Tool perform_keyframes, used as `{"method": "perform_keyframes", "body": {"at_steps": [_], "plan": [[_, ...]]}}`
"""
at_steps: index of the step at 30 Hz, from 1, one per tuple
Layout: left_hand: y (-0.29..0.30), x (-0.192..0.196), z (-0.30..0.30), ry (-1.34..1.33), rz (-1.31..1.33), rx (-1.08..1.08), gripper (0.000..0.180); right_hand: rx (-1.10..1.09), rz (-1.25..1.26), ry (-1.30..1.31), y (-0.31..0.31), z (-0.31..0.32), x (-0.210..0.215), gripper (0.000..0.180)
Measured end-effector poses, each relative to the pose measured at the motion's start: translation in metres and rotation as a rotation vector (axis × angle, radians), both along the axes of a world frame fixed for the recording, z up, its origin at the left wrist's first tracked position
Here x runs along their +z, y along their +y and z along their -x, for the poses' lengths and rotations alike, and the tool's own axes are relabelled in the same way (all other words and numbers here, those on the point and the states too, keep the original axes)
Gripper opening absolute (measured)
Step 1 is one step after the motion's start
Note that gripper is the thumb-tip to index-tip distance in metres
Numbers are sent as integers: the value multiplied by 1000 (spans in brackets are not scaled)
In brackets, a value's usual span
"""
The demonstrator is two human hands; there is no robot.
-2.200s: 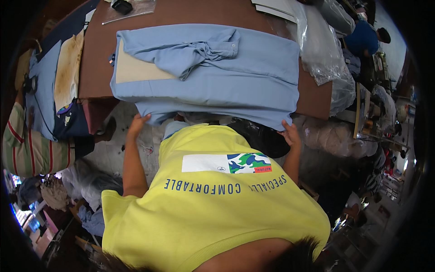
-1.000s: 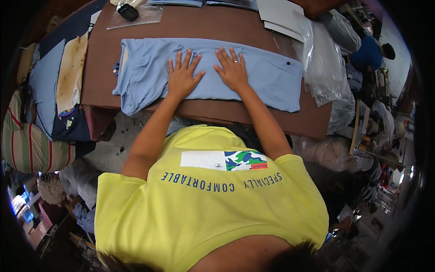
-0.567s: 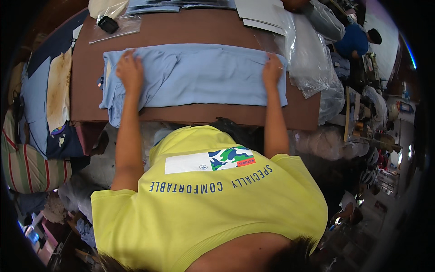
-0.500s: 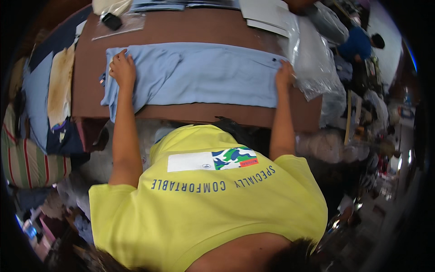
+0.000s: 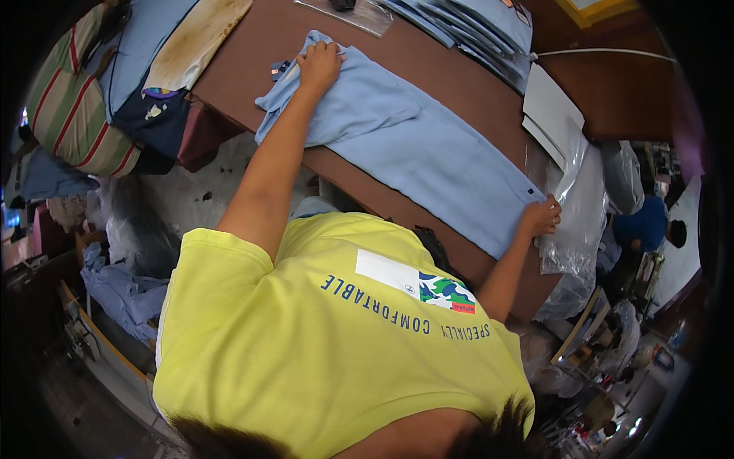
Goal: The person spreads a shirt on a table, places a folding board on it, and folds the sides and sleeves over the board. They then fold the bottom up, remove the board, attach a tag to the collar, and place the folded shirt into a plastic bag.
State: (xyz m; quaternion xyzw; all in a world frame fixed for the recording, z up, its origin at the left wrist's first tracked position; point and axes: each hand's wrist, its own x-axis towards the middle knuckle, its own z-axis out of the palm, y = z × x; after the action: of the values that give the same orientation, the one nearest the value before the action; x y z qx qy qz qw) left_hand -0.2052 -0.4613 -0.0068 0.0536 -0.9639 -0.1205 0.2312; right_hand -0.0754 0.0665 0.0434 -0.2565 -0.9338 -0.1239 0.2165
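Note:
A light blue garment (image 5: 428, 141), folded into a long strip, lies slantwise across the brown table. One end is bunched and carries a small dark tag (image 5: 281, 70); the other has a small dark mark near its corner. At the bunched end, my left hand (image 5: 319, 67) curls its fingers into the cloth. My right hand (image 5: 541, 216) grips the far right edge with bent fingers; what its fingertips pinch is partly hidden. Between my hands the cloth lies fairly flat, with a few creases near the left.
Folded blue garments (image 5: 478, 34) are stacked along the table's (image 5: 459, 84) far side. White boards (image 5: 552, 111) and clear plastic bags (image 5: 575, 222) lie by the right end. A stained board (image 5: 195, 46) is at the upper left, near a person in a striped garment (image 5: 84, 99).
My view has turned, so the table and garment now slant down to the right. Both hands stay at the garment's two ends. The right hand's fingers look more curled.

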Motion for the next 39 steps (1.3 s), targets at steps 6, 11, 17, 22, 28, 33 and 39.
{"method": "perform_keyframes", "body": {"at_steps": [6,11,17,22,28,33,39], "plan": [[-43,53,-47,61,-259,47,26,984,892,-68,-170,22,29,17],[-95,47,-129,-374,-393,-78,29,1306,1343,-882,-325,1,39,25],[-64,78,-167,-425,-617,28,28,866,1754,-1466,-373,-10,8,40],[-7,116,-179,-651,-1758,-324,21,475,2688,-1126,-343,-14,16,42],[-6,68,-141,-908,-1798,-450,48,550,2639,-475,-268,14,74,35],[6,36,-84,-816,-2506,-465,74,1093,1847,-616,-211,29,132,35],[5,20,-71,-573,-2394,-153,62,647,1003,-585,-110,17,85,52]]}}
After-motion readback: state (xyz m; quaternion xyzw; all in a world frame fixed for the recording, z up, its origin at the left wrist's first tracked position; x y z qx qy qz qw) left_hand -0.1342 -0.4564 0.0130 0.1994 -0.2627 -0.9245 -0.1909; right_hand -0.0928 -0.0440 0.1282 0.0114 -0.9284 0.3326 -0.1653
